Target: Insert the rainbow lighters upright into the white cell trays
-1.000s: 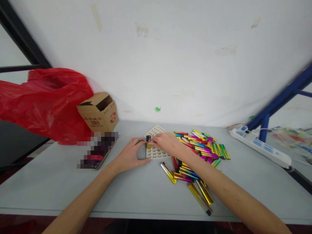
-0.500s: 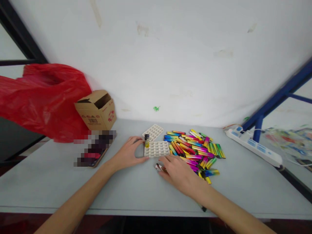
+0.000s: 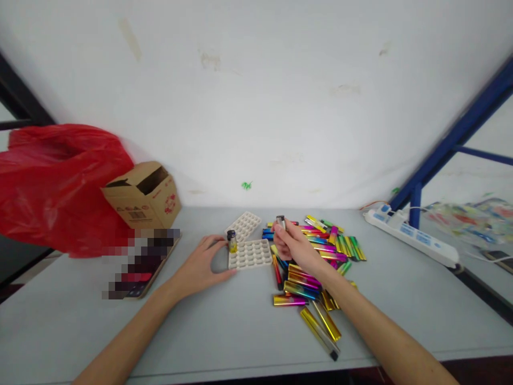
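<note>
My left hand (image 3: 200,267) spans the left side of a white tray (image 3: 250,255) with rows of round hollows, thumb at its near corner and fingers at its far corner. At that far left corner a yellow lighter (image 3: 233,244) with a dark head stands upright; whether a second is beside it, I cannot tell. My right hand (image 3: 294,243) is raised over the pile, its fingers closed round a lighter (image 3: 281,221) whose metal and black top points up; the body is hidden. Shiny multicoloured lighters (image 3: 302,289) lie heaped beneath and beside my right forearm.
A second white tray (image 3: 242,225) lies behind the first. To the left are a phone (image 3: 150,267), partly blurred, a cardboard box (image 3: 144,198) and a red plastic bag (image 3: 60,182). A white power strip (image 3: 412,238) lies at the right, near a blue metal frame (image 3: 441,144).
My right hand has risen from beside the tray, away from me, with a lighter now upright in it. Several lighters lie uncovered nearer the table's front edge. My left hand stays at the tray.
</note>
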Available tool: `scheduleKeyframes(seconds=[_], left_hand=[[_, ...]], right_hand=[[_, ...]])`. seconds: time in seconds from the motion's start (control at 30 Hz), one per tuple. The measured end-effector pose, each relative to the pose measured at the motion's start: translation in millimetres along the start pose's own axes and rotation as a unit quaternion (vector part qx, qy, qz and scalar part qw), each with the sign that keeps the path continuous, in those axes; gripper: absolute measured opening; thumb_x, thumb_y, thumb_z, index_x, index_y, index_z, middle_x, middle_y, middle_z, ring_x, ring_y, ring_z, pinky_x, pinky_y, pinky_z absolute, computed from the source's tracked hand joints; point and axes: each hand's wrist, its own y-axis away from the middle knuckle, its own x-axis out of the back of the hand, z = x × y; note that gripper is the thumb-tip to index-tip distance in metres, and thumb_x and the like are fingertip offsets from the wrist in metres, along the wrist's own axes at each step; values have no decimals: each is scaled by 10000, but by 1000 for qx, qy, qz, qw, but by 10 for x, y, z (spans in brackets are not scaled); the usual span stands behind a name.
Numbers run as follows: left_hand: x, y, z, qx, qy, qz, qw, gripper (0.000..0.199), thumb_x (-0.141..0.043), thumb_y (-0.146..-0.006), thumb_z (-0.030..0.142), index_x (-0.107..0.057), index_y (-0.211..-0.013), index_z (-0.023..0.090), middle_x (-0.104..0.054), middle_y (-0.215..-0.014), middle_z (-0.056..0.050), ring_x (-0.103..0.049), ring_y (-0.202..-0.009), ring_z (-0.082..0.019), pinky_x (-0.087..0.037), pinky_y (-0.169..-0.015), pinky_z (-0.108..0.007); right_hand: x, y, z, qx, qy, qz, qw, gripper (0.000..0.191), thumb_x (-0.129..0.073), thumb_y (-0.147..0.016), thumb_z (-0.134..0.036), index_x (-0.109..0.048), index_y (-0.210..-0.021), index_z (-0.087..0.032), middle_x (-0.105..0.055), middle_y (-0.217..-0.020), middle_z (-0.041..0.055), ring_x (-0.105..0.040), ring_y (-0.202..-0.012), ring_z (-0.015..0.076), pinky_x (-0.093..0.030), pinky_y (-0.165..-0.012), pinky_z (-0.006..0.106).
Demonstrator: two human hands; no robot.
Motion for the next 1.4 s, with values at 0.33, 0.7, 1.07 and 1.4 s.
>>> scheduleKeyframes(seconds=[0.33, 0.7, 1.07, 1.4], left_hand=[[0, -15, -18, 9, -26, 0, 1000, 673, -714, -794, 666, -660, -1270, 194, -619, -1375, -154, -591, -1284, -353, -472, -1141, -494], [11, -33, 16, 13, -24, 6, 1000, 670, -720, -777, 670, -678, -1248, 195, -635, -1354, -151, -610, -1257, -359, -489, -1125, -512], [2, -18, 15, -1, -10, 6, 1000, 644, -713, -811, 640, -653, -1270, 193, -620, -1360, -144, -582, -1287, -356, -469, -1141, -501], [-41, -32, -37, -3, 2, 4, 1000, 672, -724, -796, 656, -647, -1279, 195, -608, -1351, -140, -571, -1284, -353, -449, -1147, -509]], right_hand=[[-3, -76, 105, -95, -22, 70, 993, 544, -408, -930, -627, -339, -555, -239, -226, -456, -93, -115, -411, 68, -94, -404, 223], [-40, -67, 115, -95, -20, 21, 995, 553, -384, -952, -665, -383, -610, -230, -231, -506, -90, -119, -447, 74, -103, -428, 216], [-173, 56, 44, 172, 336, -5, 926, 212, -576, -1022, -376, -666, -1005, -185, -637, -976, 53, -597, -940, 195, -456, -869, 330], [-416, -212, 40, 187, 418, -13, 889, 199, -610, -1035, -331, -673, -932, -173, -706, -748, 10, -636, -672, 151, -393, -650, 247]])
